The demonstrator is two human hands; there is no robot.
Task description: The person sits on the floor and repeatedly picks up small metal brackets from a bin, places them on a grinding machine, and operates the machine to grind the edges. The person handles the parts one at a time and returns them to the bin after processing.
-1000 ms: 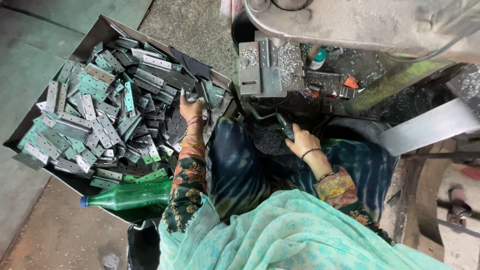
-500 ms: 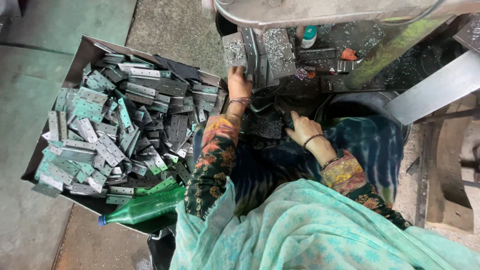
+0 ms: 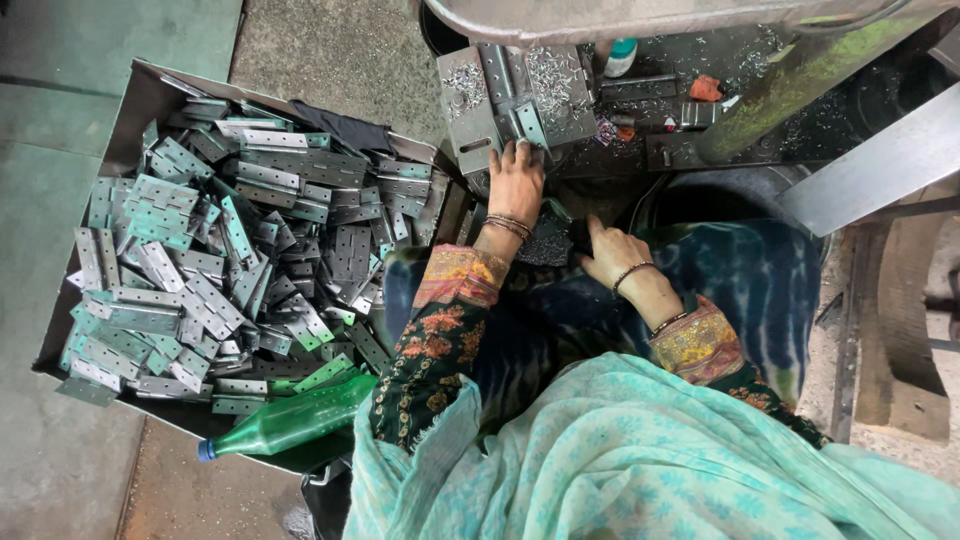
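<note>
At the press, left hand point(image 3: 516, 180) gripping a metal hinge point(image 3: 527, 125); right hand point(image 3: 612, 255) open on the lap.

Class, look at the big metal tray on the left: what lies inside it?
The tray holds a heap of metal hinges, with a dark cloth at its far edge. A green bottle rests against its near side. The heap covers the tray's bottom.

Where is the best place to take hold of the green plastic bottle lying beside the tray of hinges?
Probably grip the green bottle around its wide middle, from above. It lies on its side, blue cap pointing left; the far end is tucked against the tray and sleeve, so the body is the freest part.
</note>
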